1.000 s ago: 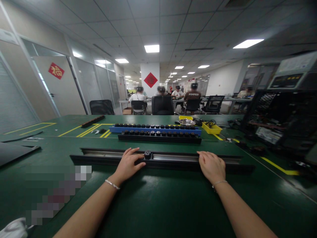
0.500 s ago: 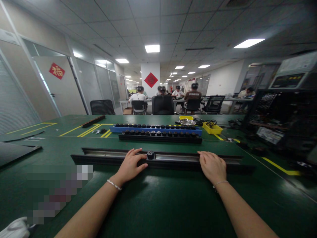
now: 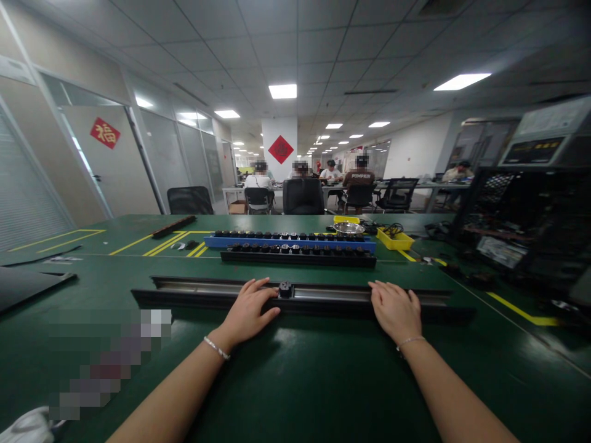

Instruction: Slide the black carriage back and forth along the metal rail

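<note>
A long black rail with a silvery inner channel lies crosswise on the green table in front of me. In its channel, left of the middle, sits a small black block, which looks like a socket module. My left hand lies over the rail with its fingers stretched out and thumb apart; its index fingertip meets the block's left side. Farther right, my right hand grips the rail, its fingers bent over the channel and far edge. Where its fingertips press is partly hidden.
Beyond the rail lie a black strip and a blue strip, both carrying rows of black modules. A metal dish and a yellow tray with cables stand behind them. An open computer case is at right.
The black block has slid slightly right along the channel, with my left hand moving right behind it. My right hand stays at the same place on the rail.
</note>
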`<state>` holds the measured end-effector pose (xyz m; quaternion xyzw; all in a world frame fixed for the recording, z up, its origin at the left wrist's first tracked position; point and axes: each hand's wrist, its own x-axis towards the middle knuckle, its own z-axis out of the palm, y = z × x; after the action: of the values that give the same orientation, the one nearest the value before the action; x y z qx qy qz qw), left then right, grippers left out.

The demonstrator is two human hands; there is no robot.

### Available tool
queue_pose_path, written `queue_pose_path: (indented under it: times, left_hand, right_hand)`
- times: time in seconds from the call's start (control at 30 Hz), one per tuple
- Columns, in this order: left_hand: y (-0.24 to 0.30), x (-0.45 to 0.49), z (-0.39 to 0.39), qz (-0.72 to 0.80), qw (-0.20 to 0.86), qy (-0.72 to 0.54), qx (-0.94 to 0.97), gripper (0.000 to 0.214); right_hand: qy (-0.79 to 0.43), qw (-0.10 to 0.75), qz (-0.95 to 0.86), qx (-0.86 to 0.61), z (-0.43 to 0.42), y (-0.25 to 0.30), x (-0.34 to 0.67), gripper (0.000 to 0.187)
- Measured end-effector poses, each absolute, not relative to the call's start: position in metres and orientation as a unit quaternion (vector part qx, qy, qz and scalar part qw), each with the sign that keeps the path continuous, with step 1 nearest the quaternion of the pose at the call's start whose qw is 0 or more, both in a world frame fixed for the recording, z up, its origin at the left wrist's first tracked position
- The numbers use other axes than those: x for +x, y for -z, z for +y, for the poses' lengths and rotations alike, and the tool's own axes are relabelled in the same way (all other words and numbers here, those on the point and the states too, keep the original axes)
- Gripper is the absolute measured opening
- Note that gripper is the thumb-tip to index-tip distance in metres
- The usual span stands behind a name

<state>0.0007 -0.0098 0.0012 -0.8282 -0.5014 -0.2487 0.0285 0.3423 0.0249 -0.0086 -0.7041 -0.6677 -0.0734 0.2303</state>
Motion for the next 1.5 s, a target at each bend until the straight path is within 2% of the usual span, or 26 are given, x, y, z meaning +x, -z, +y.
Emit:
queue_pose_path:
  times: [0.4, 0.93, 1.27, 1.5]
  left_hand:
    - [0.001, 0.006, -0.011, -0.478, 0.013, 0.233, -0.847, 0.040]
    - [0.000, 0.013, -0.014, -0.485, 0.018, 0.185, -0.854, 0.054]
    - [0.001, 0.013, -0.013, -0.483, 0.014, 0.173, -0.858, 0.061]
    - [0.000, 0.014, -0.013, -0.484, 0.018, 0.174, -0.857, 0.059]
  right_hand:
    - [0.069, 0.248, -0.739, -0.622, 0.019, 0.005, 0.308, 0.042]
    - [-0.066, 0.288, -0.768, -0.567, 0.016, -0.011, 0.218, 0.037]
    - [-0.025, 0.348, -0.718, -0.603, 0.016, 0.001, 0.183, 0.029]
    - [-0.002, 0.370, -0.713, -0.596, 0.018, 0.005, 0.183, 0.023]
